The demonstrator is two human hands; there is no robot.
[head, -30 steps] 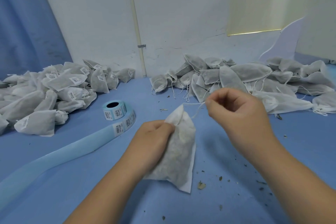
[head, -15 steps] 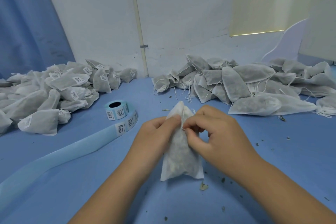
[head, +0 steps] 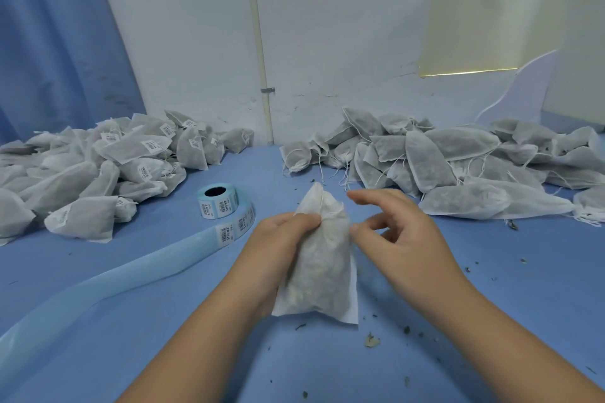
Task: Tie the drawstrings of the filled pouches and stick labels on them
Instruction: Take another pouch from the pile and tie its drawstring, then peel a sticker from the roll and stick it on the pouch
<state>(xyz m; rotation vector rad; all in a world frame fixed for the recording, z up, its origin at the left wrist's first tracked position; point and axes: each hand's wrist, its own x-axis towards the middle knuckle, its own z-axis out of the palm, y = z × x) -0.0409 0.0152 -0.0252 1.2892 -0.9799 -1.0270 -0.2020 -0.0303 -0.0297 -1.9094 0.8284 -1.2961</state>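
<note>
A white filled pouch [head: 319,271] stands upright on the blue table [head: 491,304] in front of me. My left hand [head: 278,245] grips its gathered neck from the left, fingers curled round the fabric. A thin drawstring [head: 322,203] runs over the pouch's top. My right hand [head: 396,239] is just right of the neck with its fingers spread and loosely bent; the thumb tip is close to the fabric and I see nothing pinched. A roll of barcode labels [head: 218,201] on blue backing sits to the left, its strip [head: 114,285] trailing toward me.
A heap of labelled pouches [head: 98,167] lies at the far left. A heap of unlabelled pouches [head: 442,167] with loose strings lies at the far right. Herb crumbs [head: 372,341] dot the table near me. A white wall with a pipe [head: 262,75] stands behind.
My right hand pulled the string out to the right, came back to the pouch's neck, and now has opened and drawn slightly away. My left hand kept holding the neck; the pouch stands more upright.
</note>
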